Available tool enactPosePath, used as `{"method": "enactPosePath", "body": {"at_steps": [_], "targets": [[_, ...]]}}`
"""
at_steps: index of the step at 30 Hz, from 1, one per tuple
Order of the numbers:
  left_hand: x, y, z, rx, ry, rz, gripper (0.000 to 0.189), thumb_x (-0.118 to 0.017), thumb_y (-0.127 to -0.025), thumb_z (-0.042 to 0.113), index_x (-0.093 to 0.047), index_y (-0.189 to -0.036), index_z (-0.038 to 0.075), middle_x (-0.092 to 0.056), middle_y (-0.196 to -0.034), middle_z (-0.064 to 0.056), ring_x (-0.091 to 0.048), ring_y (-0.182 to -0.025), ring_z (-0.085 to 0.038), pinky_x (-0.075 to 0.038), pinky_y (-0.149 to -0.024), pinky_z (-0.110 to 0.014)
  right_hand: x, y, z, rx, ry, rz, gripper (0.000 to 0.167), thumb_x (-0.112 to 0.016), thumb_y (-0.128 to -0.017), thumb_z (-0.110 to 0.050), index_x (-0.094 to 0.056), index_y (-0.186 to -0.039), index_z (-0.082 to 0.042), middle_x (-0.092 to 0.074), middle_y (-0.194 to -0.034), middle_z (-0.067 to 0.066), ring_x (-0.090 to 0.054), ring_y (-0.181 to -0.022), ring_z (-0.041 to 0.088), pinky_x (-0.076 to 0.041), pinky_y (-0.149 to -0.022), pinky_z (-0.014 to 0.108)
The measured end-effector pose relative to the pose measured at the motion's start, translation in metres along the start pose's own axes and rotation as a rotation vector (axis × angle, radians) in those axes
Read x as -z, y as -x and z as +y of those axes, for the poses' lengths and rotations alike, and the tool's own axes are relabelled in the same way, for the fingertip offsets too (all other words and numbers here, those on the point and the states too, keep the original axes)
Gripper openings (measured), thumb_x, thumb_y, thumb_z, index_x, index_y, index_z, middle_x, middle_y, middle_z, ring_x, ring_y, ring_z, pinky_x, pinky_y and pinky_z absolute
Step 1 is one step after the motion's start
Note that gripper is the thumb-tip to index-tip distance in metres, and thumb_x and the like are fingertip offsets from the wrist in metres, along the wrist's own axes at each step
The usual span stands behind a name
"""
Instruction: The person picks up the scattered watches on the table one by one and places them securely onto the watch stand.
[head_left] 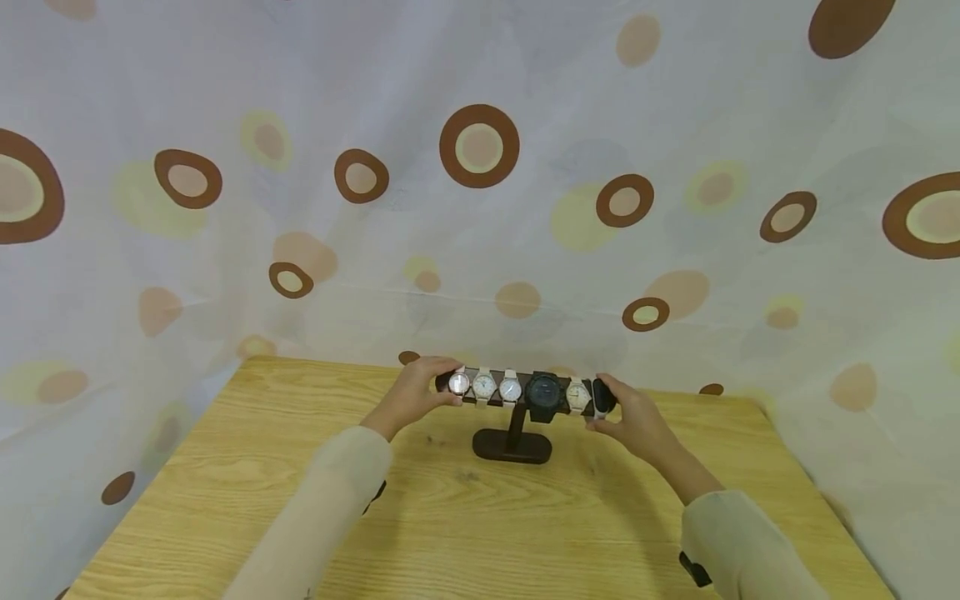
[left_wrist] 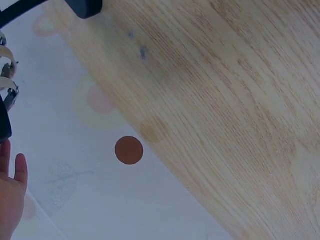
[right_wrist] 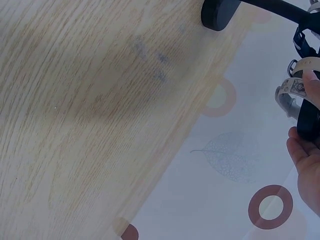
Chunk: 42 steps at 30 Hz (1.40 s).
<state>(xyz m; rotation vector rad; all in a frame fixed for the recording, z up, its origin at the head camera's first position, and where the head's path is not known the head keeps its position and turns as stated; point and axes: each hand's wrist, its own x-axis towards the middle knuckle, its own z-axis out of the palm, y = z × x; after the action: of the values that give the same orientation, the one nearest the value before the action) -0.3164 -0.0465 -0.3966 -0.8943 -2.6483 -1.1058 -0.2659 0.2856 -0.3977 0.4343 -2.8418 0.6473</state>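
A dark watch stand stands on the table, its crossbar carrying a row of several watches. My left hand grips the bar's left end, beside a white-strapped watch. At the other end, my right hand holds the bar around the outermost watch, which has a dark face and a pale strap. Between them sits a large black watch next to a white one. In the right wrist view, fingers touch the pale strap and the dark bar end; the left wrist view shows fingertips against the other end.
The light wooden table extends around the stand's base. Close behind its back edge hangs a pale cloth with brown rings and beige spots, also along both sides. Small dark marks show on the wood before the base.
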Motion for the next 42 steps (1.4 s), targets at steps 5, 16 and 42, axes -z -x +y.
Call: {"method": "enactPosePath", "body": {"at_steps": [5, 16, 42], "targets": [[0.001, 0.000, 0.001, -0.014, -0.007, 0.001, 0.053, -0.073, -0.077, 0.015, -0.057, -0.126, 0.000, -0.057, -0.127, -0.017, -0.051, -0.121, -0.033, -0.045, -0.101, -0.043, 0.002, 0.000, 0.000, 0.009, 0.003, -0.002, 0.077, -0.075, -0.076, -0.014, -0.035, -0.137, 0.009, -0.042, -0.136, 0.032, -0.048, -0.117, 0.046, -0.046, -0.092, 0.055], [-0.005, 0.002, 0.004, 0.005, -0.043, -0.020, 0.061, -0.074, -0.076, 0.016, -0.051, -0.130, -0.002, -0.052, -0.133, -0.018, -0.046, -0.126, -0.034, -0.040, -0.105, -0.045, 0.002, 0.001, 0.002, -0.008, -0.012, -0.007, 0.076, -0.075, -0.077, -0.013, -0.034, -0.138, 0.010, -0.042, -0.136, 0.032, -0.050, -0.116, 0.046, -0.047, -0.091, 0.055], [-0.007, 0.005, 0.012, 0.032, -0.100, 0.028, 0.058, -0.076, -0.076, 0.016, -0.054, -0.127, -0.001, -0.056, -0.127, -0.016, -0.052, -0.118, -0.031, -0.046, -0.099, -0.041, -0.001, 0.000, 0.002, 0.013, -0.034, 0.004, 0.076, -0.075, -0.076, -0.011, -0.034, -0.137, 0.012, -0.049, -0.128, 0.033, -0.053, -0.111, 0.046, -0.047, -0.089, 0.055]]}}
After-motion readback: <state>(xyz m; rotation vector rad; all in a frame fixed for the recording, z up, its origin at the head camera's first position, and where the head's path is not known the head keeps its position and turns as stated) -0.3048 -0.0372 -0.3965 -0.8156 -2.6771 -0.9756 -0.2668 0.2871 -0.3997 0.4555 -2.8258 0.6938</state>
